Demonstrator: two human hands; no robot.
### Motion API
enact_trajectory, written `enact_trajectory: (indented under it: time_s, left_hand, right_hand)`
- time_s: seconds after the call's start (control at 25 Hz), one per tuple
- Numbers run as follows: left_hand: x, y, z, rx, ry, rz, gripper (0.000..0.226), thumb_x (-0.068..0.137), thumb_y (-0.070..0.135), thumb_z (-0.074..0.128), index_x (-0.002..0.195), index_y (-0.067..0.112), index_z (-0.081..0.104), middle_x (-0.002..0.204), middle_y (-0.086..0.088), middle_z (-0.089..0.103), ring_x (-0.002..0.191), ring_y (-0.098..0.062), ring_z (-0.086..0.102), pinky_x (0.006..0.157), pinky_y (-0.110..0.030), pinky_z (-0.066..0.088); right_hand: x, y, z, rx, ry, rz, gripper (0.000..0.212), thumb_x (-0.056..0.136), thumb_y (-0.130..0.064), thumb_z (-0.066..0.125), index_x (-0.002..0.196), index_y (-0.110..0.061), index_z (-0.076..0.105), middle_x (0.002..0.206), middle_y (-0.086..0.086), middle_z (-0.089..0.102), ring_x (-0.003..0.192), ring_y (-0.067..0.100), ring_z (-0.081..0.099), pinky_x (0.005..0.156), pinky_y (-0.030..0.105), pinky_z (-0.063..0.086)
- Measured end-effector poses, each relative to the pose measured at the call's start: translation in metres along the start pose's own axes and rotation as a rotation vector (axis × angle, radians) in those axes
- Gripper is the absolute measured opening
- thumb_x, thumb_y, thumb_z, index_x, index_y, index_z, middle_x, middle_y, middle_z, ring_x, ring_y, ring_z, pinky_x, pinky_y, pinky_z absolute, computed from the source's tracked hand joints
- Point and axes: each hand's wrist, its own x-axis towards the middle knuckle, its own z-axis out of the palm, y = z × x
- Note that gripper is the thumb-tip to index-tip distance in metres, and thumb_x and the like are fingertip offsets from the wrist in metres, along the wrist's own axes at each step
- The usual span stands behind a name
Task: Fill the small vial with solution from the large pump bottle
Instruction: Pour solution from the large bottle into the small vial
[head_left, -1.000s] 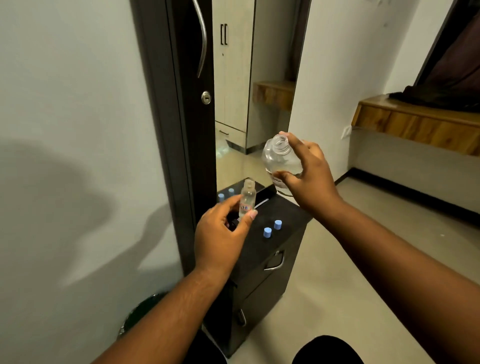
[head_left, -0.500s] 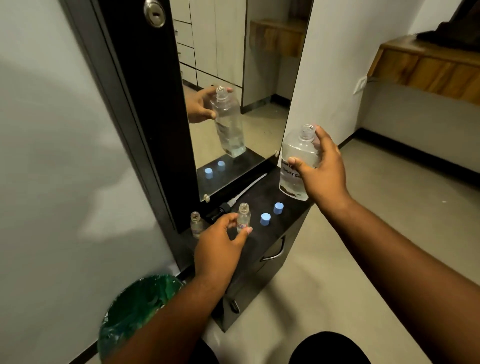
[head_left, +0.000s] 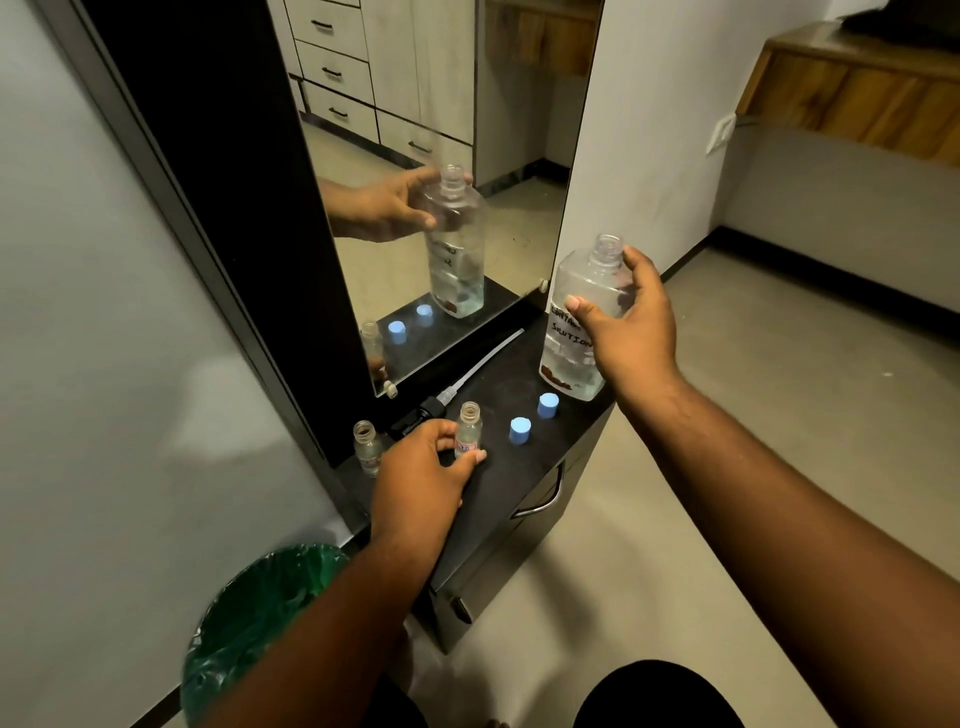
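Observation:
The large clear bottle stands upright on the right end of the black cabinet top, its neck uncapped and a little liquid at the bottom. My right hand grips its upper body. A small open vial stands on the top near the front, and my left hand holds it between thumb and fingers. The black pump head with its white tube lies on the top behind the vial. A second open vial stands at the left edge.
Two blue caps sit between vial and bottle. A mirror rises behind the cabinet, reflecting bottle and hand. A green-lined bin stands on the floor at the left. Drawer handles face the open floor on the right.
Both hands came down: the vial and the large bottle, held in the air a second ago, now stand on the cabinet top. The view has tilted downward.

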Motion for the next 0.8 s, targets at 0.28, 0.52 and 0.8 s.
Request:
enact_trajectory:
  time_s: [0.28, 0.52, 0.8]
  left_hand:
    - [0.001, -0.006, 0.003, 0.002, 0.021, -0.020, 0.031, 0.077, 0.035, 0.084, 0.104, 0.036, 0.069, 0.094, 0.023, 0.071, 0.086, 0.004, 0.067, 0.070, -0.038, 0.063]
    - [-0.014, -0.001, -0.012, -0.071, -0.013, -0.038, 0.053, 0.073, 0.037, 0.088, 0.122, 0.031, 0.067, 0.106, 0.017, 0.071, 0.090, 0.002, 0.067, 0.067, -0.033, 0.063]
    - [-0.048, -0.010, -0.056, 0.144, 0.301, 0.057, 0.023, 0.081, 0.061, 0.067, 0.086, 0.041, 0.059, 0.082, 0.020, 0.062, 0.069, 0.001, 0.060, 0.052, -0.022, 0.045]
  right_hand:
    - [-0.007, 0.011, 0.004, -0.063, -0.010, -0.030, 0.075, 0.079, -0.028, 0.083, 0.143, -0.035, 0.044, 0.144, 0.000, 0.048, 0.125, 0.017, 0.049, 0.106, 0.042, 0.048]
    - [-0.025, -0.006, -0.009, -0.198, 0.121, -0.100, 0.088, 0.078, -0.038, 0.082, 0.149, -0.037, 0.031, 0.162, 0.005, 0.004, 0.147, 0.025, 0.021, 0.117, 0.035, 0.028]
    - [-0.083, 0.020, 0.002, -0.402, 0.038, -0.554, 0.032, 0.085, -0.031, 0.065, 0.117, -0.033, 0.063, 0.131, 0.000, 0.040, 0.123, 0.017, 0.041, 0.102, 0.044, 0.040]
